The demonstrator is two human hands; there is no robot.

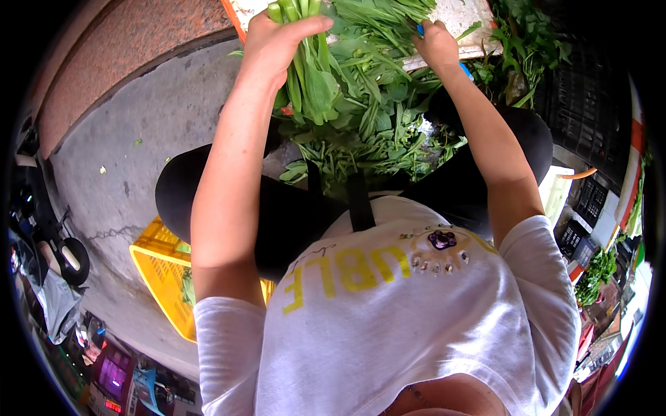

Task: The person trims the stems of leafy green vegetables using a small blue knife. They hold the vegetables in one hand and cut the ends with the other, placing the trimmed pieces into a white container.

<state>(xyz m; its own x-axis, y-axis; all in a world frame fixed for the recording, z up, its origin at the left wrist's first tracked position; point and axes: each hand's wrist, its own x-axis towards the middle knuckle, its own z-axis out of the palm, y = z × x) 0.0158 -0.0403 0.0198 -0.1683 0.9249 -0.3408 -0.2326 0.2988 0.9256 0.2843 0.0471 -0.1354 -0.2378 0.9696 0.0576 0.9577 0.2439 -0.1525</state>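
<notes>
At the top of the view my left hand (276, 44) grips a bunch of leafy green stalks (312, 88), cut ends up and leaves hanging down. My right hand (437, 44) is closed around a blue-handled tool (420, 30); its working end is hidden. That hand is at the right side of a pile of loose greens (374, 52), which lies on a white board with an orange edge (476, 21). More loose leaves and stems (359, 151) are heaped lower down, between the knees.
A yellow plastic crate (161, 281) with some leaves inside stands at the lower left. Dark crates (588, 114) and leafy greens (525, 47) are on the right. Grey concrete floor (140, 114) and a reddish stone step (140, 41) lie to the left, with a wheel (73, 260) beyond.
</notes>
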